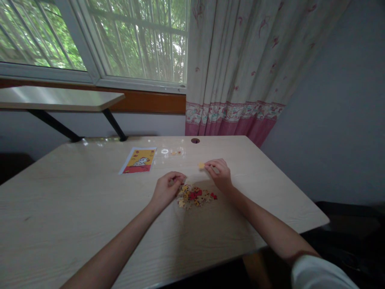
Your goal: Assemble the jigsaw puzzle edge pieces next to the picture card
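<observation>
My right hand [220, 173] pinches a yellow jigsaw puzzle piece [201, 165] between thumb and fingertips, just above the table. My left hand [168, 186] is closed at the left edge of a pile of puzzle pieces [195, 196] in yellow, red and pale wood colours. Its thumb and fingers come together, and what they hold, if anything, I cannot make out. Beyond the left hand lies a picture sheet [138, 160] showing a spotted white dog on yellow and red. A few small pieces [176, 153] lie apart, further back to the right of the sheet.
The pale wooden table [90, 208] has a round cable hole [195, 141] near its back edge. A raised shelf [60, 98] on dark legs stands at the back left. Behind are a barred window [138, 40] and a floral curtain [234, 72]. A wall rises on the right.
</observation>
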`<state>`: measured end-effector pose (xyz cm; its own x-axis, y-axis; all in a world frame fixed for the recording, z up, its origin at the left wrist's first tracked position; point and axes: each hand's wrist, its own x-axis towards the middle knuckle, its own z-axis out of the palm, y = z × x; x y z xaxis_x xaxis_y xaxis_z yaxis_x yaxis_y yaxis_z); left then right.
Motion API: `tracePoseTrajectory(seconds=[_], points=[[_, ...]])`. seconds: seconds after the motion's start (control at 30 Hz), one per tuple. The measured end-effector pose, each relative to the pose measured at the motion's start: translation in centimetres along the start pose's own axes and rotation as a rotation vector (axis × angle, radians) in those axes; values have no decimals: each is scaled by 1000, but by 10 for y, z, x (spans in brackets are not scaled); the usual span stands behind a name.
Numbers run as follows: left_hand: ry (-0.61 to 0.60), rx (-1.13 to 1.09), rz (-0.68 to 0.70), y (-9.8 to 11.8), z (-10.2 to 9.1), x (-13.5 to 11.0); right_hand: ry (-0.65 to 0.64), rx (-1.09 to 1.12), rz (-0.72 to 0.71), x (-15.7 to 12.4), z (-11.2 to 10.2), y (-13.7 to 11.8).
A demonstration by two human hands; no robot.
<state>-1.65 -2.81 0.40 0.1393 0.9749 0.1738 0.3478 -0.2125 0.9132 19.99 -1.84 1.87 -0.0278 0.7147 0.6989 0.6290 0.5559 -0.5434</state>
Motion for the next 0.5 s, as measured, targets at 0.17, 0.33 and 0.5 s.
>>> tracePoseTrajectory(seconds=[0.17, 0.33, 0.5], points=[[0, 14, 7, -3, 0, 0, 14, 8, -16, -1, 1, -2], [-1, 8, 2, -4, 0, 1, 9, -9, 6, 0, 1, -1], [-4, 8, -1, 0, 0, 0, 24, -16, -23, -2, 1, -1]])
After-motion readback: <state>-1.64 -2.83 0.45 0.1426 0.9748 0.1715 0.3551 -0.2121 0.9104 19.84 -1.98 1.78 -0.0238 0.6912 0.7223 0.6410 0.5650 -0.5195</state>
